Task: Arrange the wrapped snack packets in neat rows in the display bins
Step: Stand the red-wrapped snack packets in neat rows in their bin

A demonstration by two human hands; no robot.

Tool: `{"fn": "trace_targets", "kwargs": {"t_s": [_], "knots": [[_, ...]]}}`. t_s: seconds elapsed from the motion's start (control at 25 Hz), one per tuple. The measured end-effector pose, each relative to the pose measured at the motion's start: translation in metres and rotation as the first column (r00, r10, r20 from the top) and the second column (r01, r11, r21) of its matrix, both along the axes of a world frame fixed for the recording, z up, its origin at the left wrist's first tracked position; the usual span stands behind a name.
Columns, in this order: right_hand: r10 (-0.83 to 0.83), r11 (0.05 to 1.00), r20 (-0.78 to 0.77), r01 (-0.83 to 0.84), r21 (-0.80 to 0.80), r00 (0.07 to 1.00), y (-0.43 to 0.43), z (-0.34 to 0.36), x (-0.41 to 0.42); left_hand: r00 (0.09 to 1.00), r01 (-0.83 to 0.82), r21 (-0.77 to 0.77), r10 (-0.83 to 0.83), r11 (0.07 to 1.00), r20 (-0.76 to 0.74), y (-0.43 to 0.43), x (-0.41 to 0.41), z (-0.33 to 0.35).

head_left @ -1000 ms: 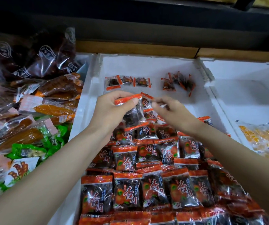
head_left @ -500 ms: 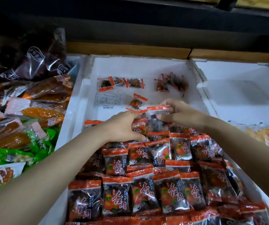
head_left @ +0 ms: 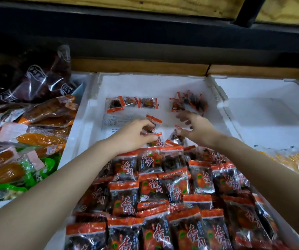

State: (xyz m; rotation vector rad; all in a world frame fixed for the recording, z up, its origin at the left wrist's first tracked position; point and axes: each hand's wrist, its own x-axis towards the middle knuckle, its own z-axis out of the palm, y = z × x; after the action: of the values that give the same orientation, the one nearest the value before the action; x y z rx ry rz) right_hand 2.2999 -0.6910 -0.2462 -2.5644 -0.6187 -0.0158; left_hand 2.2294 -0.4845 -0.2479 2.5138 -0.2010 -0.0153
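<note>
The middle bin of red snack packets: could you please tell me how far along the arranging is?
Done: the near part holds overlapping rows of red packets. In hand: the left hand pinches one packet at the rows' far edge, while the right hand, open, reaches toward a loose heap. Left: that heap, three strays and the bare far floor of the bin.

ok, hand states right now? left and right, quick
Left hand: fingers curled round a snack packet, holding it.
Right hand: open, fingers spread, holding nothing; motion-blurred.
</note>
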Motion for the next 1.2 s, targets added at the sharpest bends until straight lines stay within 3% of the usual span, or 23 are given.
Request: {"fn": "trace_targets", "kwargs": {"t_s": [0.16,0.28,0.36,0.52,0.6,0.72,0.84,1.04,1.12,1.2], "knots": [[-0.033,0.913,-0.181,-0.044,-0.406,0.983,0.011,-0.016,0.037,0.984,-0.035,0.162,0.062,0.986,-0.165,-0.009,0.046,-0.014],[0.002,0.904,-0.149,-0.066,-0.423,0.989,0.016,-0.023,0.053,0.974,-0.03,0.273,0.089,0.962,-0.209,-0.021,0.065,-0.027],[0.013,0.938,-0.142,-0.061,-0.341,0.99,0.016,-0.021,0.057,0.974,-0.021,0.229,0.071,0.973,-0.215,-0.025,0.07,-0.024],[-0.081,0.997,-0.172,0.082,-0.003,0.982,0.01,-0.013,0.073,0.988,-0.132,-0.116,0.121,0.984,-0.094,-0.014,0.081,0.002],[-0.125,0.992,-0.191,0.129,0.01,0.974,0.005,-0.011,0.078,0.988,-0.152,-0.051,0.151,0.987,-0.028,-0.011,0.091,0.002],[-0.099,0.992,-0.218,0.113,0.053,0.971,0.0,-0.011,0.077,0.977,-0.149,0.085,0.16,0.985,-0.144,-0.02,0.101,-0.015],[-0.157,0.977,-0.16,0.177,0.119,0.975,-0.008,-0.016,0.078,0.972,-0.182,0.08,0.191,0.98,-0.135,-0.026,0.1,-0.022],[-0.071,0.874,-0.155,0.137,0.465,0.985,-0.026,0.019,0.037,0.932,-0.286,-0.29,0.336,0.914,0.14,-0.027,0.081,-0.005],[0.005,0.873,-0.115,0.052,0.485,0.993,-0.043,0.04,0.011,0.876,-0.273,-0.379,0.391,0.884,0.282,-0.036,0.067,0.013],[0.093,0.887,-0.126,-0.025,0.461,0.988,-0.065,0.049,-0.01,0.859,-0.203,-0.474,0.388,0.857,0.333,-0.046,0.048,0.033]]}}
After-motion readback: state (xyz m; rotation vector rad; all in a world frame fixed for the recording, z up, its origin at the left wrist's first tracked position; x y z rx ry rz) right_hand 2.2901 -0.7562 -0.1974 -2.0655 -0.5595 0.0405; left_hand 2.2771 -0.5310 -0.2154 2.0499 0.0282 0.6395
